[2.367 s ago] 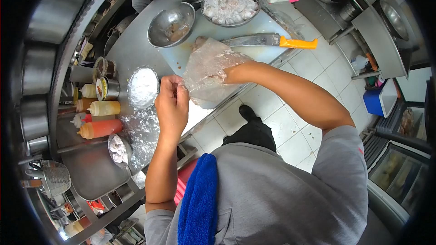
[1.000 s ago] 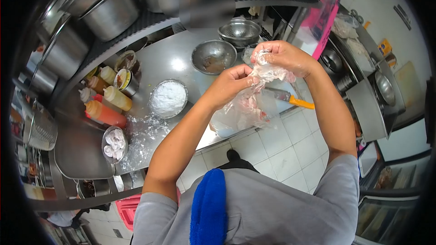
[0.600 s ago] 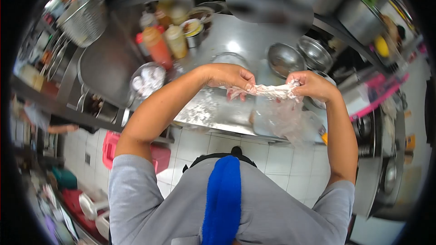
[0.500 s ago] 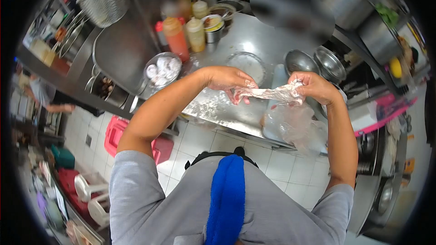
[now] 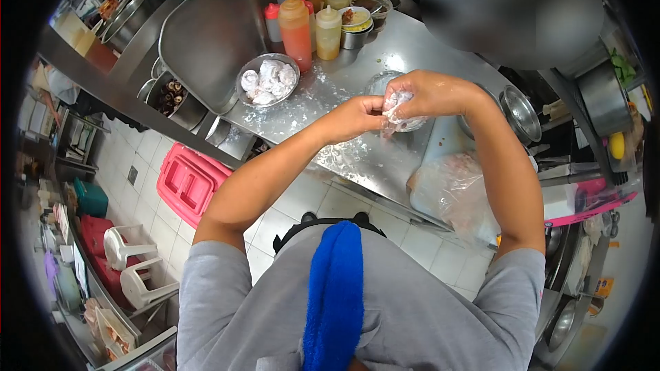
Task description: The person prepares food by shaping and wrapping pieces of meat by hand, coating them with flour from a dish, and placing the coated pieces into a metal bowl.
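A pale, flour-coated piece of meat [image 5: 397, 104] is bunched up between my two hands, above the steel counter. My left hand [image 5: 356, 120] pinches it from the left with bent fingers. From the right, my right hand [image 5: 432, 95] closes over its top and hides part of it. Beneath and behind the hands is a round bowl of white flour [image 5: 377, 82], mostly covered by them. To the left, a metal bowl [image 5: 294, 91] holds several floured, rolled-up pieces [image 5: 271, 77].
Loose flour streaks the counter [image 5: 330, 86]. Squeeze bottles [image 5: 295, 34] and small sauce tubs [image 5: 356, 27] stand at the back left. On the right, a clear plastic bag [image 5: 454, 182] of pinkish meat lies on a white cutting board [image 5: 445, 139]. Metal bowls [image 5: 520, 113] sit beyond my right arm.
The meat was stretched lengthwise between my hands; now it is gathered into a compact bunch. My right hand has moved left and up to meet my left hand. The camera view has shifted.
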